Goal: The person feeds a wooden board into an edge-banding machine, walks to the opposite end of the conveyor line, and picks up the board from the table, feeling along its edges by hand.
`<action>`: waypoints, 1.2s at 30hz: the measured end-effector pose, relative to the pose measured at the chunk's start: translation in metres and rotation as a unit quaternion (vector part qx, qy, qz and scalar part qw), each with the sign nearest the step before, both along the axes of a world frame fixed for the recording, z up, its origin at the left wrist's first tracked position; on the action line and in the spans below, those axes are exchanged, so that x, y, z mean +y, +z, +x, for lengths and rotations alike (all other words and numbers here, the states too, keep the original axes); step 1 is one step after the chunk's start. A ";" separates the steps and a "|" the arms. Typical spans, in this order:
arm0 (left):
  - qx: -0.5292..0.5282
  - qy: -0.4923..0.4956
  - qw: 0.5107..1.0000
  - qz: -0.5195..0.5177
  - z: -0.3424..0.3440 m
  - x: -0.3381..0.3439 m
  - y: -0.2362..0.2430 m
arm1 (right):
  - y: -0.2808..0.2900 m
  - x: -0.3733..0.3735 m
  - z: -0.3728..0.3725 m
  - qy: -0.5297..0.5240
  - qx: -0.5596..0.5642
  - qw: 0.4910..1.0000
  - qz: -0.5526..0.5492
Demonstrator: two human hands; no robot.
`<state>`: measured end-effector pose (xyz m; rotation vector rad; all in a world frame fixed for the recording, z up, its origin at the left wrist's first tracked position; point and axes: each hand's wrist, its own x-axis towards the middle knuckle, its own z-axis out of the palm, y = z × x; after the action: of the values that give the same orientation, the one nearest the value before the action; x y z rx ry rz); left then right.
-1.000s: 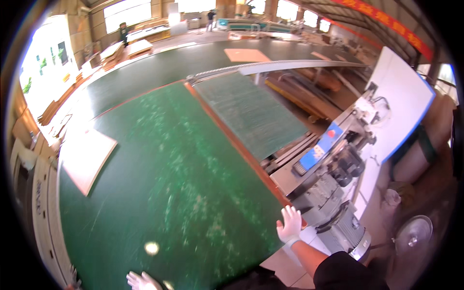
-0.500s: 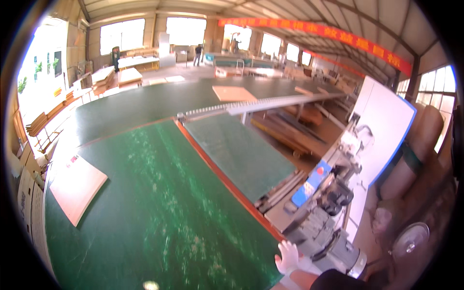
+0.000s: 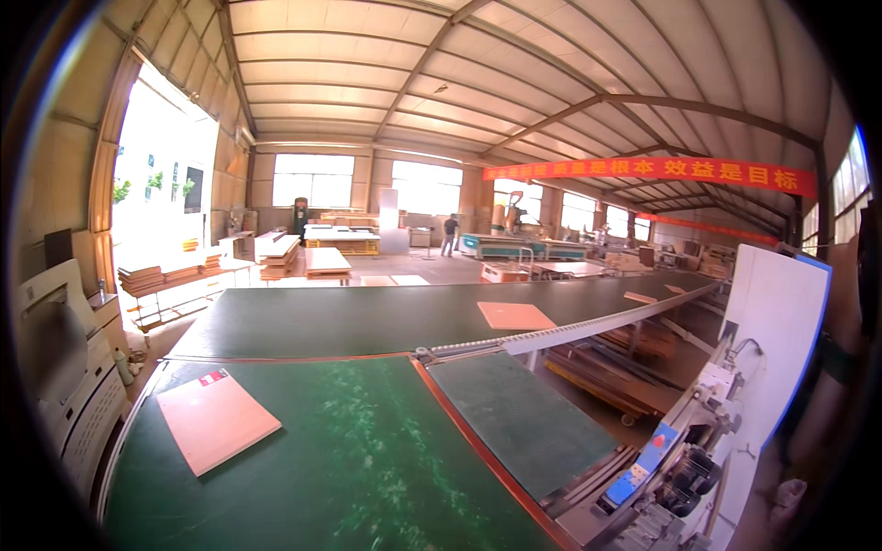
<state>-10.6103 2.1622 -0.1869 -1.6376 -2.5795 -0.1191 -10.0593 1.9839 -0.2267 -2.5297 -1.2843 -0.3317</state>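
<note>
Neither of my hands is in view. A flat, pale pinkish board (image 3: pixel 219 422) lies on the left part of the green belt surface (image 3: pixel 367 477), with a small red and white label at its far corner. Along the right of that surface runs an orange-red edge strip (image 3: pixel 478 437). Beyond the strip is a smaller dark green panel (image 3: pixel 524 418). At the right stands a machine with a blue control panel (image 3: pixel 641 468) bearing a red button, beside a large white cover (image 3: pixel 767 340).
A second pale board (image 3: pixel 514 316) lies on the far belt (image 3: pixel 367 308), with smaller pieces farther right. A roller rail (image 3: pixel 478 344) borders this belt. Stacked boards (image 3: pixel 175 275) stand by the bright doorway. A person (image 3: pixel 449 236) is in the far background. A whitish machine (image 3: pixel 78 367) stands at left.
The view has tilted up and swung, showing more of the roof and far hall. My right hand, white-gloved with fingers spread by the machine before, has left the picture.
</note>
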 end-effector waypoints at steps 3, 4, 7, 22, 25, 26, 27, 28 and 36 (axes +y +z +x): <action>-0.062 0.000 0.997 -0.054 0.009 -0.002 0.027 | -0.003 0.002 0.010 0.018 -0.017 1.000 0.001; -0.066 -0.003 0.996 -0.052 0.011 0.001 0.027 | -0.001 0.004 0.012 0.024 -0.017 1.000 -0.003; -0.067 -0.021 0.997 -0.032 0.011 0.010 0.020 | 0.013 0.008 0.011 0.016 -0.018 1.000 0.005; -0.114 0.000 0.993 0.035 -0.005 0.024 -0.013 | 0.019 0.015 0.007 0.027 -0.028 0.999 -0.033; -0.123 -0.008 0.992 0.032 -0.002 0.021 -0.015 | 0.021 0.013 0.006 0.027 -0.037 0.999 -0.026; -0.125 -0.011 0.992 0.033 -0.001 0.021 -0.010 | 0.023 0.012 0.004 0.021 -0.035 0.999 -0.022; -0.128 -0.013 0.991 0.034 0.000 0.022 -0.007 | 0.023 0.012 0.005 0.024 -0.037 0.999 -0.022; -0.126 -0.012 0.991 0.033 0.000 0.021 -0.006 | 0.020 0.010 0.006 0.024 -0.043 0.999 -0.017; -0.132 -0.005 0.991 0.030 -0.004 0.020 -0.006 | 0.017 0.014 0.005 0.031 -0.050 0.998 -0.020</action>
<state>-10.6140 2.1826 -0.1931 -1.7174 -2.7247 -0.4378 -10.0543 1.9980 -0.2099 -2.5295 -1.4166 -0.4289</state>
